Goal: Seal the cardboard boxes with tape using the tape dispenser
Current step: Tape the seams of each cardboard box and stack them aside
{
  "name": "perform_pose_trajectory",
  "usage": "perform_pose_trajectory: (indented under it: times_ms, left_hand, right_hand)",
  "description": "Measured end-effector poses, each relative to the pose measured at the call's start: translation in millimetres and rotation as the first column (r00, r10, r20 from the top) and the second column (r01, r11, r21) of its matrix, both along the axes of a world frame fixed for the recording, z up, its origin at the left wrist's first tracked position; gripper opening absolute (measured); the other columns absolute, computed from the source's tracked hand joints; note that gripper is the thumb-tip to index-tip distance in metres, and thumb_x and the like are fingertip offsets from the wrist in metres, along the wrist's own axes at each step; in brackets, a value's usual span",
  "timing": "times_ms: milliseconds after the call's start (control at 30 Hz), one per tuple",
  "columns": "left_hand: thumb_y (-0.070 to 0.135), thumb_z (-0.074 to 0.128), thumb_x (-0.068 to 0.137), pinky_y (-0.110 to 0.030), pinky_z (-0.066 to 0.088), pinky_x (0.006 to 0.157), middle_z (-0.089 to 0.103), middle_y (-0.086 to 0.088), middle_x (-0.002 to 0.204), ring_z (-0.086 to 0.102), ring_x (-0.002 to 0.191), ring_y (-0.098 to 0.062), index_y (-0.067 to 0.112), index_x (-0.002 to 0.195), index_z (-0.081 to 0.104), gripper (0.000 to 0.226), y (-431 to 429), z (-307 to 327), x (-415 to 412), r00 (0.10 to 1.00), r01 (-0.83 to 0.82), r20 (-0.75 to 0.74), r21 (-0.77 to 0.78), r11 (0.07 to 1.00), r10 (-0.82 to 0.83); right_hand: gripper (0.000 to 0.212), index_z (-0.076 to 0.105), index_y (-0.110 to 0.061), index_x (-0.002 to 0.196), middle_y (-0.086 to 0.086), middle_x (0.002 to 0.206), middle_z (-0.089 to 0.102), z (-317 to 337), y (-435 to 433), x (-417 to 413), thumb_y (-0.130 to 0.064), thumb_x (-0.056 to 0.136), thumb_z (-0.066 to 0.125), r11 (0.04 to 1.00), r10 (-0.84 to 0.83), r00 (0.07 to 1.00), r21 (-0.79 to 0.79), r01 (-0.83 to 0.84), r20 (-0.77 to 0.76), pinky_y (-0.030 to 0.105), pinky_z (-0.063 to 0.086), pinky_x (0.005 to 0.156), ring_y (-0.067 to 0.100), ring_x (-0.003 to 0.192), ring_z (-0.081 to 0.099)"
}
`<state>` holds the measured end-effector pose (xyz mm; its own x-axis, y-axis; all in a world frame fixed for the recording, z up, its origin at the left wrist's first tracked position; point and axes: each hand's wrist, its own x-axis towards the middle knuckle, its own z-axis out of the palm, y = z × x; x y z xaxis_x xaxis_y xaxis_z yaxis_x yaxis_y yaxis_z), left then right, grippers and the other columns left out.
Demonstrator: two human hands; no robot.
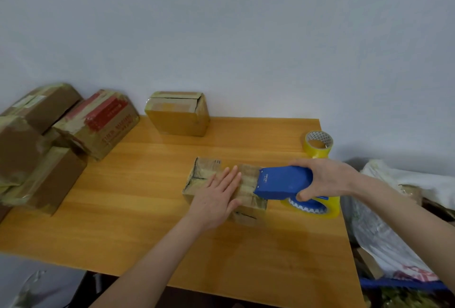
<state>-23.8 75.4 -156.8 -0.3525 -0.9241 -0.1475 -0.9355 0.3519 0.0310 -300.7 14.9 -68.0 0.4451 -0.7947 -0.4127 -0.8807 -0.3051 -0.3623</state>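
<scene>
Box [250,174] sits right of middle on the table [147,209], long side running roughly left to right. Left hand [216,196] lies flat on top, fingers straight, pinning it down. Right hand [327,179] has its fingers wrapped round the blue tape dispenser [283,182], whose mouth is at the right end of the lid. The pull probably goes leftward, straight toward the left hand.
</scene>
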Motion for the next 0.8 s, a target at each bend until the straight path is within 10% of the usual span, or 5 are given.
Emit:
perform_pose_trajectory:
  times_ms: [800]
  left_hand:
    - [0.05,-0.01,0.093,-0.025,-0.008,0.116,-0.016,0.016,0.152,-0.011,0.146,-0.005,0.032,0.144,-0.011,0.054,-13,-12,-8,0.996,-0.001,-0.085,-0.054,0.999,-0.004]
  right_hand:
    - [0.064,0.051,-0.043,0.119,-0.014,0.103,0.063,-7,0,-10,-0.053,0.058,0.068,0.996,-0.054,0.99,0.083,0.043,0.133,0.036,0.055,0.083,0.007,0.09,0.062]
